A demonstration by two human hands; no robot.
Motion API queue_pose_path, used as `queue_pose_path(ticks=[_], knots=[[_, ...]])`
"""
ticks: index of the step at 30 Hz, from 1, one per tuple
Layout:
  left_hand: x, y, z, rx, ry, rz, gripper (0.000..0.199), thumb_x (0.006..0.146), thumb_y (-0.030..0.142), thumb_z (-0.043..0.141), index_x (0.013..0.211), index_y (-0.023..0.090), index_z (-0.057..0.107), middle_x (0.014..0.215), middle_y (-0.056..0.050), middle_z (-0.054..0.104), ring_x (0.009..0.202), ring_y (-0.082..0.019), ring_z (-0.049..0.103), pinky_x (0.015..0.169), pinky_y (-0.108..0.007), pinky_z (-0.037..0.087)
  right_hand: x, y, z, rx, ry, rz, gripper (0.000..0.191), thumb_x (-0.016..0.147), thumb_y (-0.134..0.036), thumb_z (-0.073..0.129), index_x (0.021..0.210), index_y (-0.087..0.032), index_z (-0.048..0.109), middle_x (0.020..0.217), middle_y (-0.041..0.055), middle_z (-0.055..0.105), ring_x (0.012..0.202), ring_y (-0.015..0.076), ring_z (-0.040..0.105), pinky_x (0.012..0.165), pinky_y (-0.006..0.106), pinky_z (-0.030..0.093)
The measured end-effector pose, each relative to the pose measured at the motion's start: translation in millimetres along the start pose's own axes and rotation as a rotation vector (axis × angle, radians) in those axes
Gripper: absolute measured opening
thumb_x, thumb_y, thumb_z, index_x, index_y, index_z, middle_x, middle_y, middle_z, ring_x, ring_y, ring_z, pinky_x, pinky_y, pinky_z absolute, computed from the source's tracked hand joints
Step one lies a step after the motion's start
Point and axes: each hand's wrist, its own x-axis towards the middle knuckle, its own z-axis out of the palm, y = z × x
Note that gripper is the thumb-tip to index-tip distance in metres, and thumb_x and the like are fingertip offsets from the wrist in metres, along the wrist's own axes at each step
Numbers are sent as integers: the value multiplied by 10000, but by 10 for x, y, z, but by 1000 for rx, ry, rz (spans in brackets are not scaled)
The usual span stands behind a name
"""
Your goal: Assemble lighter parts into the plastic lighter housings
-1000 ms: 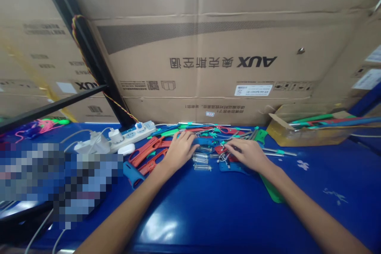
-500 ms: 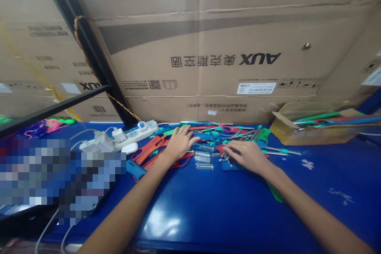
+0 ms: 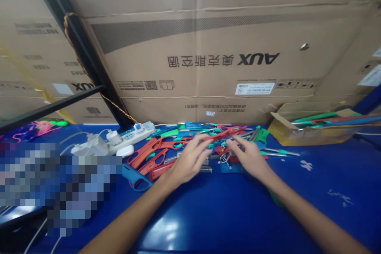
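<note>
A long red plastic lighter casing is raised slightly over the pile, spanning both hands. My left hand has its fingertips closed on the casing's left end. With curled fingers, my right hand grips near its right part; the exact contact is partly hidden. Below the right fingertips lie white thin wires and a blue casing. Several clear lighter tanks are partly covered by my left hand. More red casings and a blue casing lie left of it.
A white power strip with plugged-in chargers stands at the left, beside a white earphone-like case. An open cardboard box holding long coloured parts is at the right. Metal rods lie before it. Large cardboard forms the back wall.
My left hand has left the back of the pile and come nearer and right, toward my right hand. A red casing is now lifted between the hands. The view has shifted slightly.
</note>
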Motion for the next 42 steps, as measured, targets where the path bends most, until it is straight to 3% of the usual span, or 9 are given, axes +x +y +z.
queue_pose_path(ticks=[3,6,10,14,17,20,25,33,42], knots=[[-26,125,99,65,-128,195,288,1036,234,437,1293,228,567,1297,-105,578,1223,-236,540,1130,-516,319,4,-31,18,83,44,28,396,952,-551,493,980,-181,632,690,-7,651,607,161,584,562,263,440],[-32,176,113,176,-216,306,293,1023,206,452,1287,233,577,1322,-111,578,1221,-244,546,1140,-555,284,3,-60,-5,120,33,25,369,923,-553,544,878,-193,610,675,-15,635,599,153,568,557,256,434],[-22,224,33,157,-147,385,344,1026,196,442,1367,199,490,1342,-103,601,1199,-206,575,1141,-492,314,-15,-81,-75,11,19,-7,340,960,-517,500,865,-204,593,728,1,665,630,154,590,596,257,434],[-27,171,-78,111,-7,334,354,989,124,464,1336,193,490,1121,-46,709,977,-175,636,1003,-406,430,-78,-141,-103,-416,-219,-185,383,998,-496,431,830,-205,615,686,26,679,595,167,597,564,267,348],[-30,-11,-144,174,94,198,311,989,130,455,1280,197,543,1116,-72,695,961,-200,622,944,-411,428,-141,-230,-60,-491,-447,-309,411,986,-519,470,787,-206,646,732,33,706,658,175,638,595,269,341],[-10,-223,-199,260,62,62,277,1019,157,410,1239,190,575,1094,-84,678,974,-213,605,932,-409,408,-177,-287,-7,-452,-568,-332,420,953,-557,523,766,-207,663,726,12,701,672,165,641,598,268,333],[24,-325,-214,271,-110,116,220,1045,227,423,1061,183,638,1004,-60,663,914,-214,575,891,-394,399,-177,-259,19,-450,-673,-329,425,916,-606,549,821,-221,704,762,8,726,715,177,670,600,273,335],[-14,-129,-100,201,-449,177,223,1007,387,542,979,191,646,999,-40,621,941,-214,558,849,-352,392,-129,-173,-18,-500,-598,-300,380,930,-569,556,924,-223,713,827,21,753,757,205,699,620,284,367],[-23,-99,-90,130,-465,175,240,1001,423,548,1014,202,641,1005,-24,625,939,-198,572,822,-333,395,-91,-37,-104,-478,-512,-305,302,903,-508,634,998,-234,719,913,25,773,836,220,722,675,294,432]])
